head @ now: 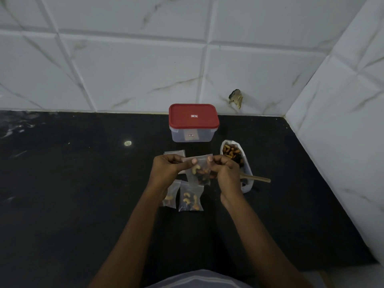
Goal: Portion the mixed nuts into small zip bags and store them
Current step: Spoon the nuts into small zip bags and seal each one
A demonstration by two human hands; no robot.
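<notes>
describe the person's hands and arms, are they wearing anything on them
Two bare hands, left hand and right hand, no gloves, and no ring, watch or bracelet that shows. Both forearms are uncovered, no sleeves in view. At the bottom edge a strip of greyish garment shows.

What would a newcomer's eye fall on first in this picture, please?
Probably the red-lidded container, standing closed at the back of the black counter. Then, in the centre, the left hand and right hand pinch the top of a small zip bag holding nuts. Two filled bags lie nearer the person, and the open bag of mixed nuts sits to the right.
</notes>
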